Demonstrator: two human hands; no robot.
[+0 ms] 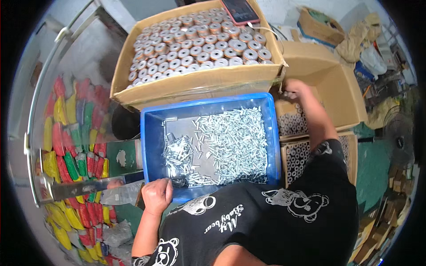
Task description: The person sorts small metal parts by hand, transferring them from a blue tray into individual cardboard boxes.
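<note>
My right hand (pixel 298 90) reaches into an open cardboard box (pixel 339 95) on the right, its fingers closed around small grey cylinders (pixel 290 95). Below it, upright grey cylinders with hollow centres (pixel 293 124) stand packed in that box. My left hand (pixel 156 196) is closed like a fist at the near left corner of a blue plastic tub (pixel 208 104); what it grips, if anything, is hidden. Loose shiny metal pins (pixel 237 144) fill the tub's right side, and a smaller pile (pixel 179 153) lies at its left.
Beyond the tub stands a large carton (pixel 199 91) full of copper-and-grey ringed cylinders, with a phone (pixel 240 11) and white cable on its far edge. Another carton of cylinders (pixel 297 160) sits under my right arm. Red, yellow and green packets (pixel 62 164) hang at left, behind a metal rail (pixel 31 119).
</note>
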